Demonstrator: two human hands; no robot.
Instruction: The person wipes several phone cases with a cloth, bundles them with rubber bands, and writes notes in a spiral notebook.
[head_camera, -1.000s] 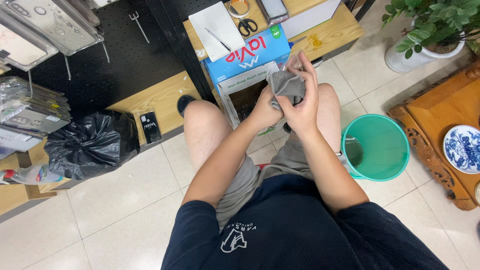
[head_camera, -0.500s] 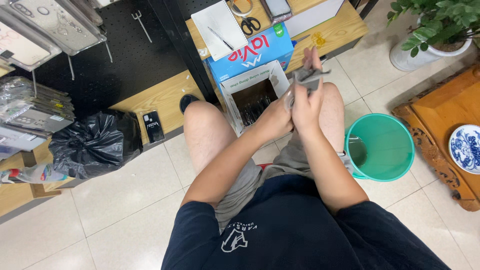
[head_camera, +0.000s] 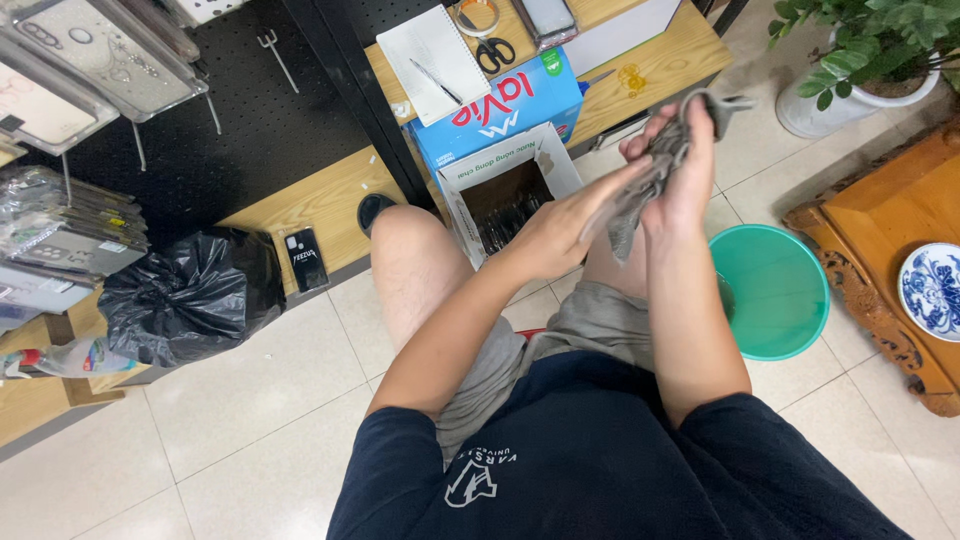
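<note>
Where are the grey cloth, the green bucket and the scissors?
Grey cloth (head_camera: 640, 190), head view, its middle between the hands.
Green bucket (head_camera: 785, 300), head view, inner wall.
Scissors (head_camera: 494, 52), head view, black handles.

A blue carton (head_camera: 520, 105) with red and white print lies on the low shelf, an open white-flapped box (head_camera: 508, 195) just before it; a small black packet (head_camera: 304, 258) rests leftward; clear-packed phone cases (head_camera: 70, 60) hang at top left
</note>
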